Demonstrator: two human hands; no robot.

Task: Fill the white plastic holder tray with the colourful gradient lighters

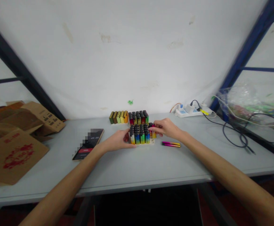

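A block of upright lighters (140,137) with black tops and multicoloured bodies stands in a white tray (151,142) on the table. My left hand (120,140) grips the block's left end, thumb along the front and fingers behind. At the right end, my right hand (164,128) is closed in a pinch on a pink-and-yellow lighter (153,133), upright beside the others; its fingertips partly cover it. One loose pink-and-yellow lighter (171,144) lies flat just right of the tray. Behind stand a second block of multicoloured lighters (138,117) and a yellow-to-green block of lighters (118,117).
A phone (96,138) showing a timer lies left of my left hand. Cardboard boxes (21,150) crowd the table's left side. A power strip (191,111) sits against the wall at the right, with black cables (236,138) and plastic bags (240,97) beyond.
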